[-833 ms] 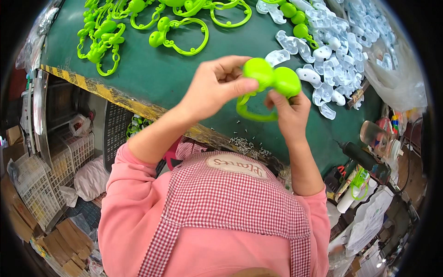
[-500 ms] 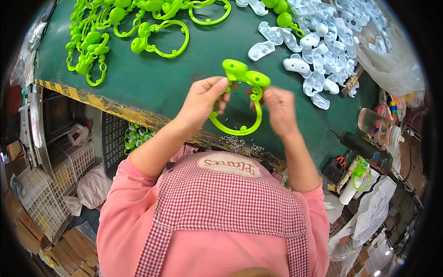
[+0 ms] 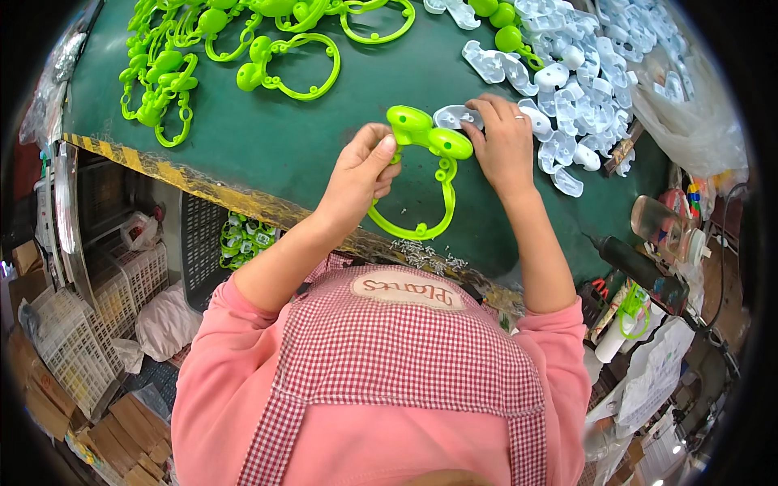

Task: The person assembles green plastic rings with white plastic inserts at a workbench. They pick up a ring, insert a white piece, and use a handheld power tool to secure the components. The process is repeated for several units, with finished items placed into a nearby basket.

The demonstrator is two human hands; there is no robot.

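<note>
My left hand [image 3: 362, 166] is closed on a bright green plastic ring [image 3: 448, 212] with two rounded lobes at its top, held up over the green table. The thumb and fingers pinch its left side just below the left lobe. Beside the right lobe, my right hand [image 3: 504, 138] has its fingers closed on a pale blue plastic shell piece [image 3: 456, 117]. That piece sits just behind the green lobe, and whether the two touch I cannot tell. Part of the shell is hidden by my fingers.
More green rings [image 3: 304, 66] lie across the far left. A heap of pale blue shell pieces [image 3: 579, 89] covers the far right. Small screws [image 3: 425, 256] are scattered at the front edge. A dark power screwdriver [image 3: 640, 266] lies at the right.
My right hand has left the green ring, moved up and right, and taken hold of a pale blue shell piece that lay on the table. My left hand keeps the ring nearly in place.
</note>
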